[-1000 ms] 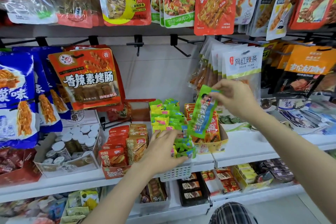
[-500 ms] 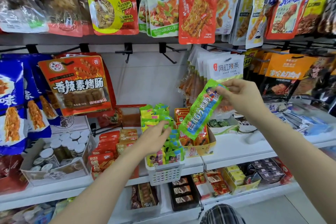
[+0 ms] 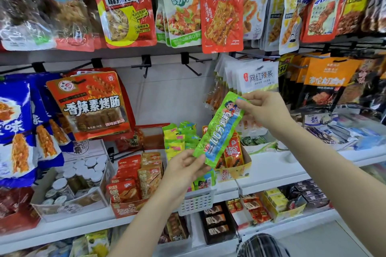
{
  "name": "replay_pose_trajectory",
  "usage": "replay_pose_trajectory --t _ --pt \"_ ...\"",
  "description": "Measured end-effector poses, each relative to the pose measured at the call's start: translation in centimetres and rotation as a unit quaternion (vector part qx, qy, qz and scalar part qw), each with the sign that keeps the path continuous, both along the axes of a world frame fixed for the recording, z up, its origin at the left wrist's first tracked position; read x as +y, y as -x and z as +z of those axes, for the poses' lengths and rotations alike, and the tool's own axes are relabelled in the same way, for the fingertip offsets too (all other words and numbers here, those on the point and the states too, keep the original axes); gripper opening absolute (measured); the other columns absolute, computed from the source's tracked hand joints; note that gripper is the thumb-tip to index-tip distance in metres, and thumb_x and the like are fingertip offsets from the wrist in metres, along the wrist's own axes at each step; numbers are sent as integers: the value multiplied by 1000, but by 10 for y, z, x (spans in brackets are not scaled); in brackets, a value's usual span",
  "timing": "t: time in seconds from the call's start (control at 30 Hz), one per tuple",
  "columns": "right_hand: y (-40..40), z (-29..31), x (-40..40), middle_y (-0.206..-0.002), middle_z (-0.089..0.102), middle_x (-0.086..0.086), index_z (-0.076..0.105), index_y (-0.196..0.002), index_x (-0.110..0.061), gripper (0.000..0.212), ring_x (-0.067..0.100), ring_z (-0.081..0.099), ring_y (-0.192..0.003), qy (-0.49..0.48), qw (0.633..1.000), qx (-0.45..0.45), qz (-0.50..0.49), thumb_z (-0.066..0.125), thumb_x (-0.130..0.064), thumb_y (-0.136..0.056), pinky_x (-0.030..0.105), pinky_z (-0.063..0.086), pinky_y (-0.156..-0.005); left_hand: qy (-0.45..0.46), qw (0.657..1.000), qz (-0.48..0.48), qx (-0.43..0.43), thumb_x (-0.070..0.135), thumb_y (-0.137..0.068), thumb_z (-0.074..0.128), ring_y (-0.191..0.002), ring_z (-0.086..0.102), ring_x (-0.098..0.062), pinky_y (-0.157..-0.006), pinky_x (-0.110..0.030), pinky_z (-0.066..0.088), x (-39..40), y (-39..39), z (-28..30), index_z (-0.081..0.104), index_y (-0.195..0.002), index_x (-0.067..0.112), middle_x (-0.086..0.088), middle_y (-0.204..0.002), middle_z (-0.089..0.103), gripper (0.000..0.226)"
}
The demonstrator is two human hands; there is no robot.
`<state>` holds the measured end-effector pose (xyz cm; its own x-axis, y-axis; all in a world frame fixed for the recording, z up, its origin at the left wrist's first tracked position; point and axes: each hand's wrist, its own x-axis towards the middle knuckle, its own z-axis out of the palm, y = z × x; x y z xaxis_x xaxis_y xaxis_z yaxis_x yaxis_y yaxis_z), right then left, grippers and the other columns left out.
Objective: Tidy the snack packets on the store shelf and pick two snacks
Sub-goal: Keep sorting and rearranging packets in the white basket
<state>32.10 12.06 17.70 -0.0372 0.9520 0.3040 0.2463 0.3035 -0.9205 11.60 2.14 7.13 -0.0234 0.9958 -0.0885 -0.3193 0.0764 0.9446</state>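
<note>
I noted long glossy green-blue foil packet (image 3: 219,131) held tilted: right hand (image 3: 264,110) pinched crimped top edge, left hand (image 3: 183,170) pinched bottom, above white slotted plastic basket (image 3: 196,200).

Bright, even overhead store light fills the frame; my arms and the white shelf (image 3: 277,171) show almost no hard shadow. Glare streaks the glossy hanging packets (image 3: 222,6) across the top and the green snack packet (image 3: 219,129) at centre, held between my left hand (image 3: 183,171) and my right hand (image 3: 263,108). Wide-angle distortion bows the shelf lines and tilts packets outward at the upper left and upper right. Edges are soft; the far right is dimmer and slightly blurred.
</note>
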Motion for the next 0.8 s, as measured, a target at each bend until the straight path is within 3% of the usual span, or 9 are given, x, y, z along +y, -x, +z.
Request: replay_pose_trajectory --t 0.1,0.23,0.33,0.4,0.43,0.53,0.63,0.7,0.8 --pt "2 -3 0 -66 74 -8 67 -81 -18 8 12 71 -57 18 1000 -2 12 74 -17 -86 19 54 -47 -8 999 19 -28 3 -95 59 -75 72 -21 -73 -24 58 -5 2 -4 47 -103 4 -15 -82 72 14" --pt "3 -7 0 -70 74 -3 69 -84 -15 5 12 70 -56 23 999 30 28 73 -15 -86 20 55 -54 0 993 -32 -118 13 -97 55 -100 67 -36 -82 -42 60 -8 2 -4 45 -93 6 -33 -115 65 12" --pt "6 -10 -2 -79 75 1 66 -90 -12 2 14 71 -69 43 991 86 95 67 -13 -91 24 58 -63 71 939 -99 -322 43 -101 43 -109 65 -43 -87 -49 58 -10 4 2 54 -126 3 -28 -128 61 48" --pt "9 -15 -2 -93 74 7 64 -93 -14 2 19 71 -82 60 979 127 149 62 -13 -94 31 60 -74 102 899 -117 -409 33 -100 49 -95 69 -37 -79 -39 62 -10 4 6 53 -134 -1 -30 -129 58 49" --pt "10 -17 -2 -97 73 7 64 -93 -16 4 20 71 -85 66 973 147 167 61 -13 -94 33 60 -76 106 898 -116 -412 22 -96 53 -86 68 -30 -74 -33 62 -10 5 6 54 -133 -5 -31 -126 59 45" --pt "13 -21 -2 -98 72 3 68 -94 -20 10 17 71 -90 74 971 149 170 60 -15 -95 32 59 -75 105 922 -127 -350 5 -82 63 -79 65 -18 -69 -25 61 -11 2 2 63 -116 -9 -29 -119 64 36" --pt "11 -23 -1 -101 73 5 73 -108 -27 26 17 72 -89 120 970 84 193 50 -36 -100 30 58 -74 55 975 -72 -203 6 -73 71 -83 71 -16 -71 -24 60 -11 -1 -6 62 -120 -2 -19 -110 72 49" --pt "9 -21 -1 -107 74 8 69 -120 -23 42 21 72 -96 170 956 105 216 44 -49 -98 31 59 -74 17 992 -16 -124 10 -68 76 -83 73 -16 -67 -21 57 -11 -2 -12 61 -121 3 -17 -102 75 55" --pt "9 -24 -1 -107 74 9 60 -131 -15 40 23 72 -99 152 961 85 213 62 -30 -94 30 59 -75 -18 999 36 -25 21 -67 79 -89 74 -18 -64 -18 53 -12 0 -18 62 -117 14 -11 -101 76 54"
